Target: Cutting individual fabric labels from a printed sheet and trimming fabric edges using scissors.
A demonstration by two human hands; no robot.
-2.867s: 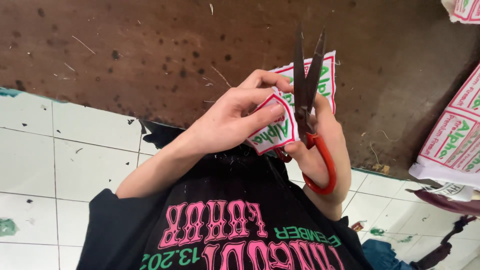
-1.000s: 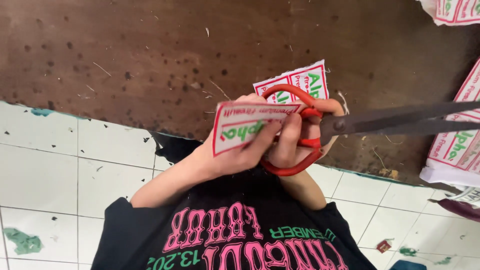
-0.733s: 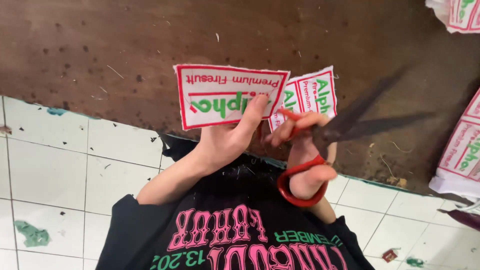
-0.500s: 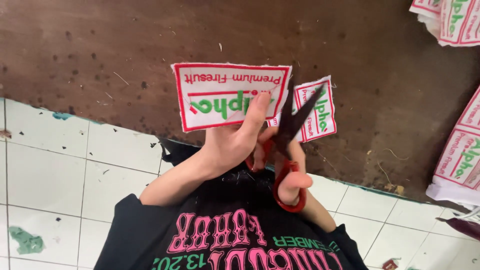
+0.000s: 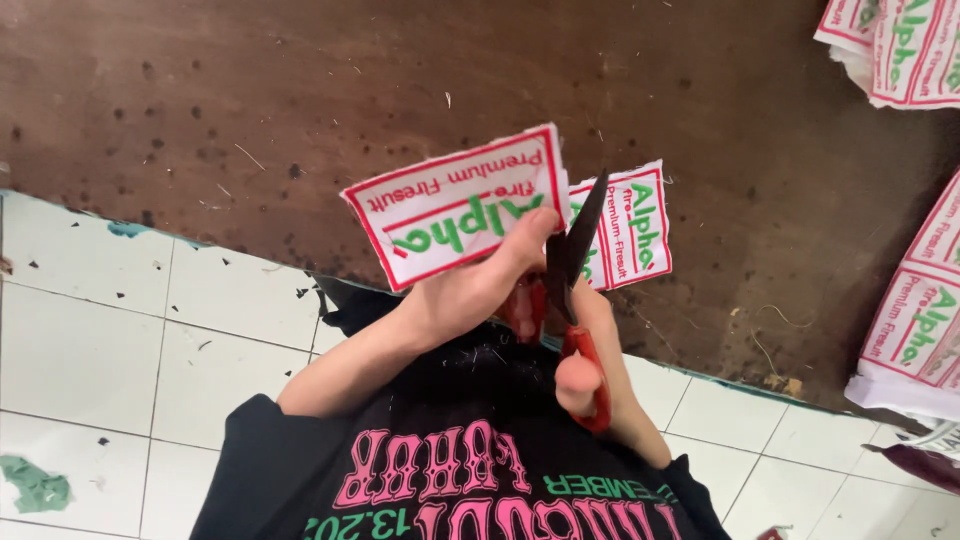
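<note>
Left hand [image 5: 470, 295] pinches a rectangular cloth label [image 5: 455, 205] by its lower edge, thumb pressed on the front, and lifts it above the dark brown desk [image 5: 250, 90]. Right hand [image 5: 590, 370] is curled through the red handles of a pair of scissors [image 5: 570, 275], the dark blades parted and pointing up at the label's right end. To trim well here, I'd say keep the cloth taut between thumb and fingers, run the blades just outside the red border, and turn the label rather than the scissors. The label itself: white fabric, thin red frame, green and red lettering, edges a bit frayed and wavy, tilted up to the right. A second label [image 5: 630, 225] of the same kind shows just behind the blades. More lie stacked at the right edge [image 5: 915, 320] and the top right corner [image 5: 890, 45]. White floor tiles [image 5: 110, 340] below, with bits of scrap.
</note>
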